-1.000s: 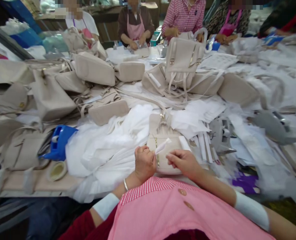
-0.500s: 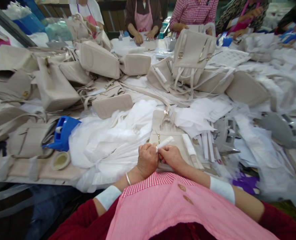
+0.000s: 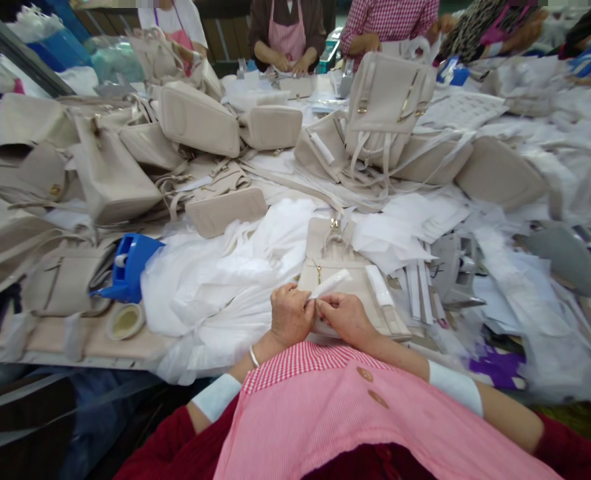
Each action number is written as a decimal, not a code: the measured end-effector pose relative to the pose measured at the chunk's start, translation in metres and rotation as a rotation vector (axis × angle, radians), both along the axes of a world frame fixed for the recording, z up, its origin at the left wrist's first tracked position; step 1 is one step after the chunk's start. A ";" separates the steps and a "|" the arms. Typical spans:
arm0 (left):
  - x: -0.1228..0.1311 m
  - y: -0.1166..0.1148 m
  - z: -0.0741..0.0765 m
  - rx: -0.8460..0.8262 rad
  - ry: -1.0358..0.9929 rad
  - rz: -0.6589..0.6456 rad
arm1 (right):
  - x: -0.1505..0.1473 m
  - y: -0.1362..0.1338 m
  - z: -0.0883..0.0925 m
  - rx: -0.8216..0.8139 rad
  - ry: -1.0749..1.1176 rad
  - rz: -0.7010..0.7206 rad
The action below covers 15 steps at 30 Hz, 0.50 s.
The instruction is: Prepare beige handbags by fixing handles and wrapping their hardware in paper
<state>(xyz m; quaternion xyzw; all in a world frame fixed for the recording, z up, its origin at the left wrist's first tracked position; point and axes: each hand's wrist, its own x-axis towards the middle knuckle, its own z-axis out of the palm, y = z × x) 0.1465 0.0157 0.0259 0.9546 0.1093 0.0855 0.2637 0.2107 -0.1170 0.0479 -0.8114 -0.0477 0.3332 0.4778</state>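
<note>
A beige handbag (image 3: pixel 345 283) with a gold zip pull (image 3: pixel 318 272) lies flat in front of me, close to my apron. Above its lower part, my left hand (image 3: pixel 291 310) pinches the near end of a white-wrapped strip (image 3: pixel 331 284). My right hand (image 3: pixel 344 317) has its thumb and fingers closed at the same end, almost touching the left. The strip slants up and right from my fingers; its gripped end is hidden. A second white-wrapped strip (image 3: pixel 381 287) rests on the bag's right side.
White tissue sheets (image 3: pixel 215 287) are heaped on the left. A blue tape dispenser (image 3: pixel 131 263) stands by a small round dish (image 3: pixel 125 321). At right is a grey tape dispenser (image 3: pixel 450 267). Several beige bags (image 3: pixel 200 120) pile up behind; co-workers (image 3: pixel 288 40) work across the table.
Both hands stay at the strip's end, with only small finger shifts. The left fingers have turned slightly and the strip shows a little more. The view has shifted slightly.
</note>
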 end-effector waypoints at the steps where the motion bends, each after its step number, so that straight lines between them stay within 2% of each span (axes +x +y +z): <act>1: 0.001 0.000 -0.002 -0.044 -0.008 0.012 | 0.000 0.001 -0.001 0.009 0.016 -0.015; 5: 0.002 -0.001 -0.005 -0.213 -0.044 0.047 | 0.001 0.004 -0.003 0.040 0.168 -0.122; 8: 0.004 0.002 0.001 -0.363 -0.012 0.042 | 0.004 0.006 -0.005 0.080 0.267 -0.177; 12: 0.006 0.013 0.012 -0.561 0.111 -0.055 | 0.010 0.004 -0.009 0.044 0.079 -0.093; 15: 0.004 0.021 0.013 -0.725 0.144 -0.048 | 0.016 0.004 -0.011 -0.021 -0.093 0.006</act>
